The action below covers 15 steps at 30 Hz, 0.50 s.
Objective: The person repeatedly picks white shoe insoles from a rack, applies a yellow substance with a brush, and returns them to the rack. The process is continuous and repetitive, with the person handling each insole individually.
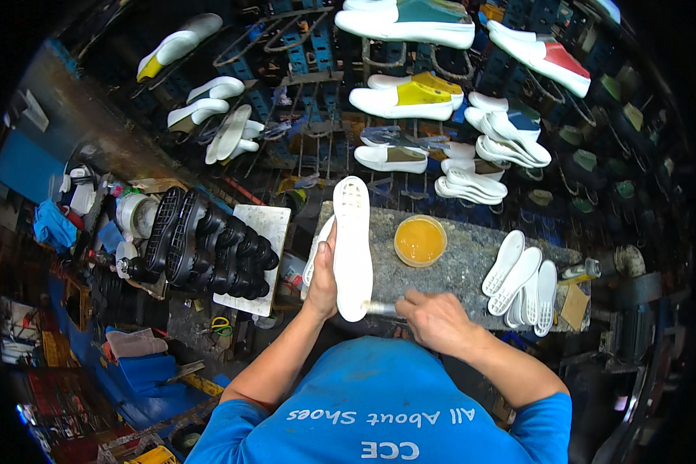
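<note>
My left hand (325, 280) is closed around the edge of a white shoe sole (353, 247), which stands lengthwise in front of me with its grid-patterned end away from me. A brush (380, 308) is gripped in my right hand (436, 319), and its bristles touch the near end of the sole at the right side. Behind my right hand, a round tub of amber, glue-like liquid (420, 240) sits on the grey worktop (460, 255). Another white sole (317, 255) shows partly behind the held one, at its left.
Several white soles (521, 278) lie at the worktop's right end. To the left, black soles (197, 240) are heaped beside a white board (276, 224). Ahead, shoe forms with white soles (410, 99) hang on a rack. Green-handled scissors (222, 325) are at the lower left.
</note>
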{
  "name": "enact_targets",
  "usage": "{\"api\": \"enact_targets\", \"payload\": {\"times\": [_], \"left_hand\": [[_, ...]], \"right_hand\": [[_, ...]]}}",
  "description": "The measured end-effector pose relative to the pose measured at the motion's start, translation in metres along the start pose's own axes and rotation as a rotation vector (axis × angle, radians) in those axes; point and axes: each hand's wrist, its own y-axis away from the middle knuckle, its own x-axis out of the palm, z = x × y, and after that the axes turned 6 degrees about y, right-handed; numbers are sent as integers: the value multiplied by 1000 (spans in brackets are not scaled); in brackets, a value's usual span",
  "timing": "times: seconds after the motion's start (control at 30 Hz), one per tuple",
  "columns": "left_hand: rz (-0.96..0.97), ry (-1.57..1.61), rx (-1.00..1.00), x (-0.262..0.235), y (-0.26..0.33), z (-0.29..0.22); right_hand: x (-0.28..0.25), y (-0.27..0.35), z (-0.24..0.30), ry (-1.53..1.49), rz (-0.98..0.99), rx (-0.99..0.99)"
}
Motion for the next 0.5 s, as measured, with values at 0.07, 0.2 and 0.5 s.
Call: {"api": "enact_targets", "payload": {"times": [0.07, 0.2, 0.5], "left_hand": [[49, 31, -12, 8, -3, -9], [114, -78, 55, 31, -12, -20], [-131, 249, 345, 19, -49, -36]], "right_hand": [[-14, -7, -3, -82, -115, 26], [-11, -51, -46, -51, -603, 93], [48, 6, -15, 29, -420, 9]]}}
